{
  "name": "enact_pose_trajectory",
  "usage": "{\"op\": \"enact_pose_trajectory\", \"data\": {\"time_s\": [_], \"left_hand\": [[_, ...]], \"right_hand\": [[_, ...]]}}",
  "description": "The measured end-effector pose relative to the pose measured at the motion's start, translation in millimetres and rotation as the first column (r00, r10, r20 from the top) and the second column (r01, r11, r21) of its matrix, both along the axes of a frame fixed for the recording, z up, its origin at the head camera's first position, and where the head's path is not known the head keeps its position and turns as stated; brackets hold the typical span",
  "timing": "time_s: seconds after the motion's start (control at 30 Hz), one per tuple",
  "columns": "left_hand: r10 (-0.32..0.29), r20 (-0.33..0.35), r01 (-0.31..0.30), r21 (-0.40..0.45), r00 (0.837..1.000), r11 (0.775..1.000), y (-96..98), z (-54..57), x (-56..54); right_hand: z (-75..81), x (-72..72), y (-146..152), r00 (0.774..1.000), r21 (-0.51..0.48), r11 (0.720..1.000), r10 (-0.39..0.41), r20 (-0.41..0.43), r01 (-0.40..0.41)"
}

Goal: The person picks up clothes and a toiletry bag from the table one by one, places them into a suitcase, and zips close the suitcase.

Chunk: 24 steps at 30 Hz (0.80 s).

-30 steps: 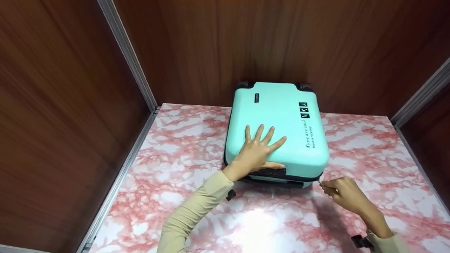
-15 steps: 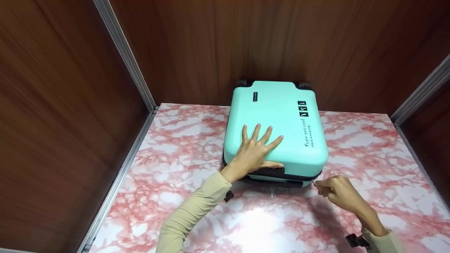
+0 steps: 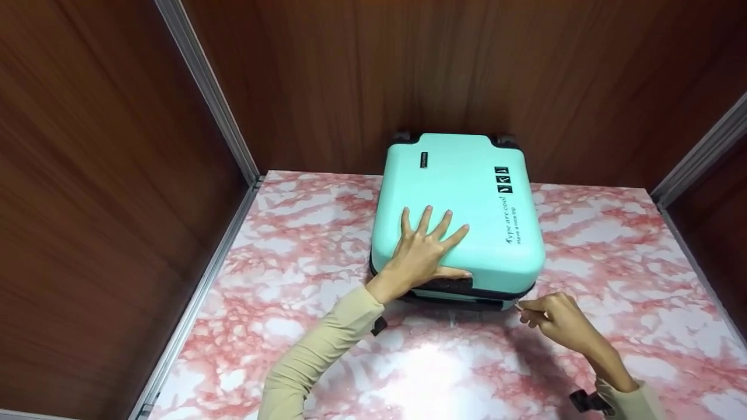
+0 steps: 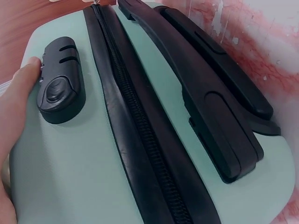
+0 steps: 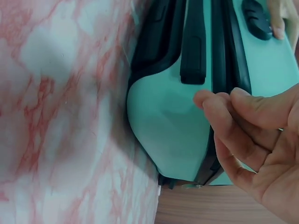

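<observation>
A mint-green hard-shell suitcase lies flat on the table, its wheels toward the back wall. My left hand rests on its lid with fingers spread, the thumb at the front edge beside the black combination lock. At the suitcase's front right corner, my right hand pinches the small metal zipper pull between thumb and curled forefinger; in the right wrist view the fingers mostly hide it. The black zipper runs along the front side, between the lock and the black carry handle.
A red-and-white marbled tabletop lies under the suitcase. Brown wood-grain panels rise at the back and both sides, joined by metal corner posts. The suitcase's wheels are close to the back panel.
My right hand has moved left around the front right corner, bringing the zipper pull along. The left hand stays spread on the lid, and the suitcase has hardly shifted.
</observation>
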State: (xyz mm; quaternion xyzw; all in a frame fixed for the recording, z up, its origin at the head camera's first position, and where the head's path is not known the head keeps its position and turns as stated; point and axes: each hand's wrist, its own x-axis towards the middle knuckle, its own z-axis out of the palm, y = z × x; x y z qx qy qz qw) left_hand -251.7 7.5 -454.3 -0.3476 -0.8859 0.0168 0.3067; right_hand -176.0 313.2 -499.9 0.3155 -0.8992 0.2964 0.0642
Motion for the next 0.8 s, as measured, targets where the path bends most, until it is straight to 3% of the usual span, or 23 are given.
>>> {"op": "enact_pose_trajectory", "data": {"time_s": [0.2, 0.3, 0.57, 0.7, 0.8], "left_hand": [[0.015, -0.020, -0.015, -0.006, 1.000, 1.000, -3.2, -1.0, 0.5], [0.019, -0.018, -0.019, -0.009, 1.000, 1.000, -4.1, -1.2, 0.7], [-0.003, 0.024, 0.004, -0.008, 1.000, 1.000, -1.0, 2.0, -0.3], [0.001, 0.023, -0.001, -0.012, 1.000, 1.000, -0.5, 4.4, 0.0], [0.006, 0.021, -0.006, -0.018, 1.000, 1.000, -1.4, 4.7, 0.5]], "right_hand": [[-2.4, -1.3, -11, 0.979, 0.050, 0.999, -0.006, -0.202, 0.017], [-0.2, -2.4, -13, 0.971, 0.079, 0.997, 0.001, -0.239, 0.018], [11.9, -0.7, -2, 0.993, 0.155, 0.986, -0.039, -0.114, 0.056], [9.9, 0.2, 2, 1.000, 0.077, 0.997, 0.008, -0.004, -0.008], [6.1, -0.7, 1, 0.999, 0.021, 0.999, 0.038, 0.019, -0.038]]}}
